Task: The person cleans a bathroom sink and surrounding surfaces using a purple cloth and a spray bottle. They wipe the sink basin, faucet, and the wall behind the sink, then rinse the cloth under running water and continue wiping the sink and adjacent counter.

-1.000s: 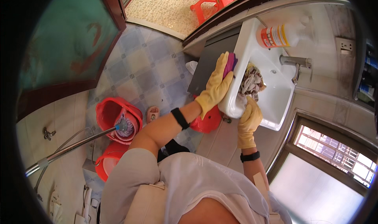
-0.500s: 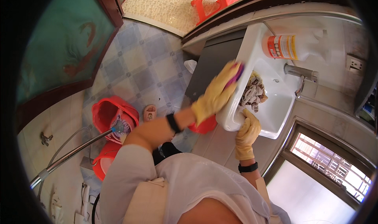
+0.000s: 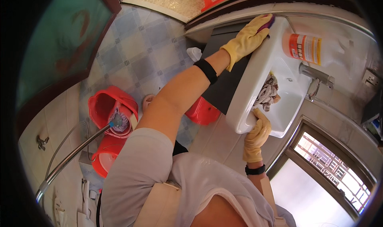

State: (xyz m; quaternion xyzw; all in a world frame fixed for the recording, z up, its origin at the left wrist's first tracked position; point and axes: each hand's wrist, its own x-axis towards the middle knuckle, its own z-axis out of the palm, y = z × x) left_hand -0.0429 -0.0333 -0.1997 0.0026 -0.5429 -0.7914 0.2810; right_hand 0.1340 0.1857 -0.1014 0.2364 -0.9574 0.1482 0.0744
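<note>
My left hand [image 3: 249, 39], in a yellow rubber glove, reaches to the far front corner of the white sink [image 3: 241, 107]. Under its fingers is a purple sponge [image 3: 266, 24], mostly covered by the glove, held against the rim. At the near end, my gloved right hand [image 3: 256, 137] grips the sink's edge with bent fingers. Inside the basin lies a crumpled greyish-brown rag [image 3: 268, 93]. A spray bottle [image 3: 305, 48] with an orange and yellow label stands at the back of the sink, beside the metal faucet [image 3: 317, 75].
Below the sink front is a dark grey panel [image 3: 223, 73]. Red buckets [image 3: 99, 101] stand on the tiled floor at the left, with a mop [image 3: 76, 157] leaning across. A red basin [image 3: 202, 111] sits under my left arm. At the right is a window [image 3: 327, 163].
My left hand has slid with the purple sponge along the front rim, away from me to the far corner. My right hand stays on the near edge. The view has shifted slightly.
</note>
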